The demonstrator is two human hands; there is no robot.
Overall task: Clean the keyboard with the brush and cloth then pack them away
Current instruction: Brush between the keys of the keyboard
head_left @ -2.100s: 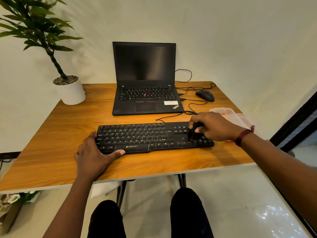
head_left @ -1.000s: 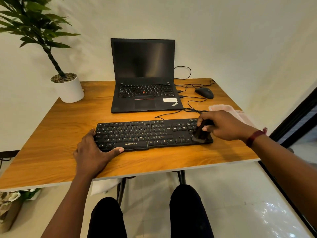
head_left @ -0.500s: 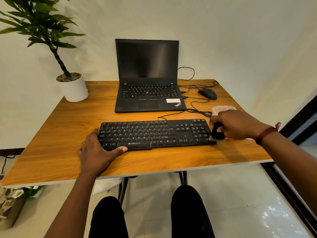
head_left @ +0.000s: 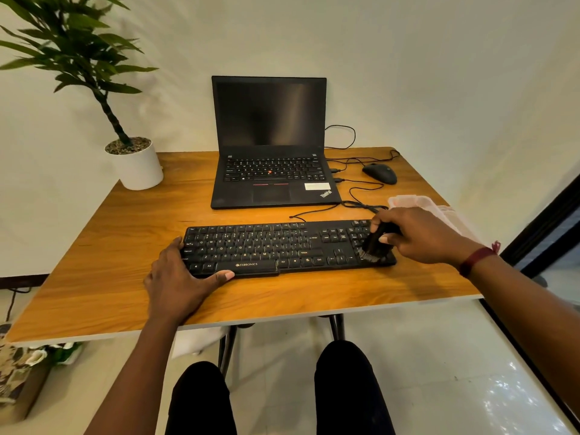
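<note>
**Brush on the number pad, keyboard braced at its left end**

The right hand [head_left: 420, 235] grips the brush [head_left: 375, 244], its fingers curled round the dark handle and the thumb pressed against its side. The brush tilts downward, and its bristles touch the keys at the right end of the keyboard [head_left: 282, 246], near the front corner.

The left hand [head_left: 179, 277] holds nothing. It lies flat on the table [head_left: 94, 262] with its fingers fairly straight against the keyboard's left edge, and the thumb is stretched along the front edge below the space bar.

The keyboard lies across the near middle of the wooden table, in front of an open laptop [head_left: 270, 152] with a dark screen. A pale translucent container [head_left: 417, 202] sits just behind the right hand; its contents are unclear. A black mouse [head_left: 379, 173] rests right of the laptop, and a potted plant [head_left: 135, 164] stands at the far left corner.
</note>
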